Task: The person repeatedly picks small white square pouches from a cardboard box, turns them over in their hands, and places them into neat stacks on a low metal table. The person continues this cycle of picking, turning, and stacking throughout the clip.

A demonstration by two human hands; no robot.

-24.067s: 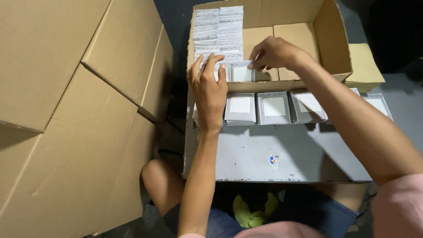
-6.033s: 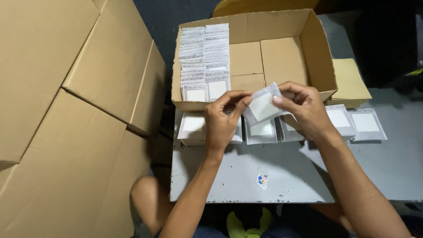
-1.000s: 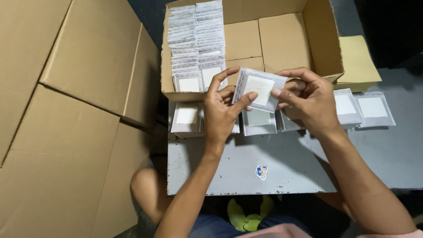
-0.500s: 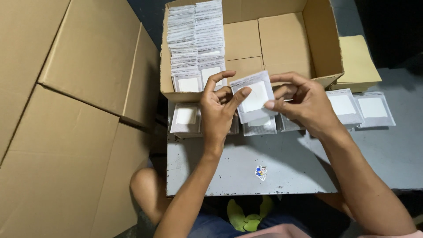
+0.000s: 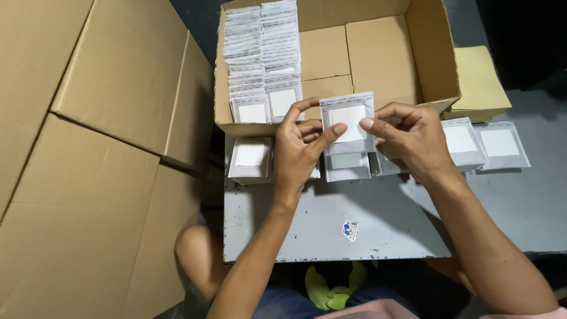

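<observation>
Both hands pinch 1 clear packet (image 5: pixel 348 122) mid-frame, left hand (image 5: pixel 300 147) and right hand (image 5: pixel 410 137) fingers closed on its edges; best kept flat, light grip, above the counter (image 5: pixel 331 207).

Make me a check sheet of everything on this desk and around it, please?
Surface: grey metal table, scuffed, with a small sticker.
Job's things: one clear packet with a white square inside, held over the table's far edge; two rows of packets stand in the open box.
Clutter: loose packets on the table in a row, a yellow pad beside the box.
Grips: left hand and right hand both pinch the clear packet by its sides.
Cables: nothing seen.
Surroundings: big cardboard boxes to the left; dark floor beyond.
</observation>
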